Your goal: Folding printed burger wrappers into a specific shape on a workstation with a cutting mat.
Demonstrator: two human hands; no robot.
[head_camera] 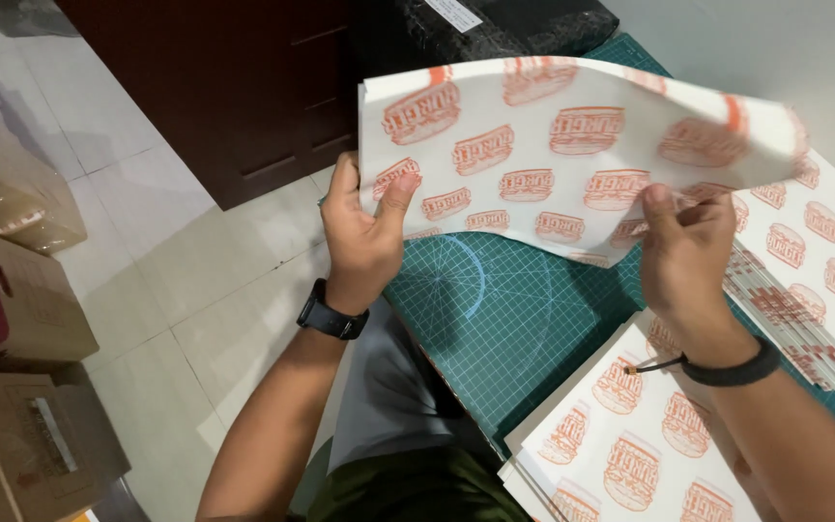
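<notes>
paper sheet (572,145) with orange burger print is held up over the green cutting mat (514,319), bowed in the middle. your left hand (364,232) and right hand (683,256) pinch its lower corners, fingers closed. keep both pinches level so it hangs flat, off the stacks (630,445).

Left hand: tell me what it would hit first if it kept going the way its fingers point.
The left hand points up and away, already gripping the printed paper sheet at its left edge. Beyond that edge, the dark cabinet looks like the first obstacle, though depth is unclear.
</notes>
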